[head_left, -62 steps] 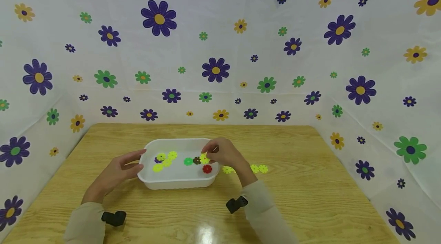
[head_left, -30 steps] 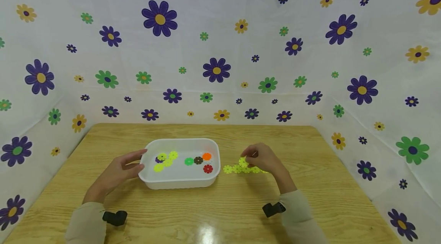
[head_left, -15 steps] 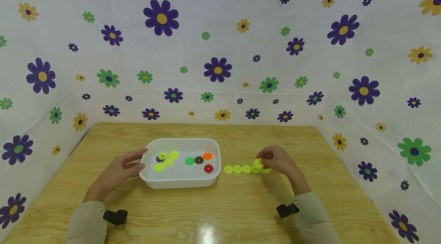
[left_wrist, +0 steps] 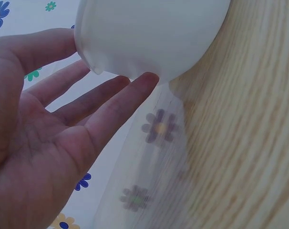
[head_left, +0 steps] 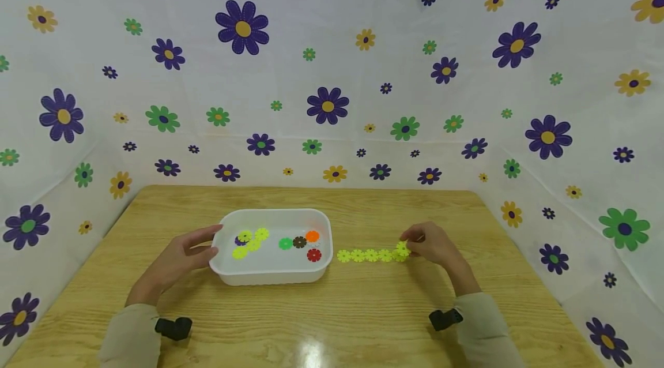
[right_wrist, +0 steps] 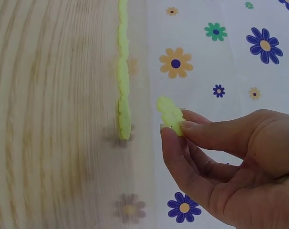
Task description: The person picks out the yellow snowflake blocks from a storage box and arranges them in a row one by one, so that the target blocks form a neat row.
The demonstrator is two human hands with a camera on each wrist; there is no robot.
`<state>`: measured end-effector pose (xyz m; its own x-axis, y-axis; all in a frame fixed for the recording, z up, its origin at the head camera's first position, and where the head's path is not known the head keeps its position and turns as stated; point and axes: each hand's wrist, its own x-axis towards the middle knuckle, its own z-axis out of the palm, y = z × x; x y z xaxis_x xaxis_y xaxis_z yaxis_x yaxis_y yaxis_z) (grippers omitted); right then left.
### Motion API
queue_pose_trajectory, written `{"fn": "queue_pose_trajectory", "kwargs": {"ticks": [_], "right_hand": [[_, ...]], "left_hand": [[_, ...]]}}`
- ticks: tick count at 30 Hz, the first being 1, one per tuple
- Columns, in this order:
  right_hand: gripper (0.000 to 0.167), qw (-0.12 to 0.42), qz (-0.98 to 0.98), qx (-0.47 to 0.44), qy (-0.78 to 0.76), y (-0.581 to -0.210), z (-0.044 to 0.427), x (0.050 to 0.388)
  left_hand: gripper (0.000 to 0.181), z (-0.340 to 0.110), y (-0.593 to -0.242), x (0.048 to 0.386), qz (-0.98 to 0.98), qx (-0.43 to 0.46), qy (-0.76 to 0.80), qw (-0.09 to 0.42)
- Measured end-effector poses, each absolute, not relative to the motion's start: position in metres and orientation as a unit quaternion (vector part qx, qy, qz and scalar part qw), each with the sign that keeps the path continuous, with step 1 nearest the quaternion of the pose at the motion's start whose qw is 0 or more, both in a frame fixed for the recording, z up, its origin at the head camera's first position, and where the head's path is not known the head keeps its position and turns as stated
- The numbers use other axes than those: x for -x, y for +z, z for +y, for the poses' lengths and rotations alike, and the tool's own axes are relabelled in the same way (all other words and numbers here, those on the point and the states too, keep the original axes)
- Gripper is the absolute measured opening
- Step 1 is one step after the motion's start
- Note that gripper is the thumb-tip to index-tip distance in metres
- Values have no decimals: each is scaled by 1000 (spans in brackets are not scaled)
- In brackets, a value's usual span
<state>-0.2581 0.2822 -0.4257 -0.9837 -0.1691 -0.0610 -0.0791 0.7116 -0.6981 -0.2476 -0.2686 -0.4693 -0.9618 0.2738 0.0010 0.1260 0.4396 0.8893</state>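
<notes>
A white plastic tray (head_left: 272, 277) stands left of centre on the table in the head view. My left hand (head_left: 173, 258) touches its left end with outstretched fingers; in the left wrist view the fingertips (left_wrist: 147, 81) lie against the outer wall. My right hand (head_left: 433, 246) pinches a yellow notched flower disc (right_wrist: 170, 114) between thumb and finger. It holds the disc above the right end of a row of yellow discs (head_left: 370, 255), apart from the row in the right wrist view. The row lies flat on the table, its discs side by side.
Inside the tray lie several yellow discs (head_left: 253, 244), partly over a purple one. A green disc (head_left: 286, 244), a brown disc (head_left: 299, 242), an orange disc (head_left: 312, 236) and a red disc (head_left: 313, 255) are there too. Flower-printed sheets surround the wooden table (head_left: 249, 327).
My right hand has left the tray with the yellow disc and travelled right along the row to its far end. The orange disc is now uncovered. My left hand has stayed at the tray.
</notes>
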Motion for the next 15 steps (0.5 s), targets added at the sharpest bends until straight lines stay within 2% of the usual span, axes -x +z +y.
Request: {"fn": "queue_pose_trajectory", "kwargs": {"ticks": [15], "right_hand": [[15, 50, 925, 39, -375, -441, 305, 259]], "left_hand": [[64, -268, -469, 248, 845, -115, 516, 73]]}}
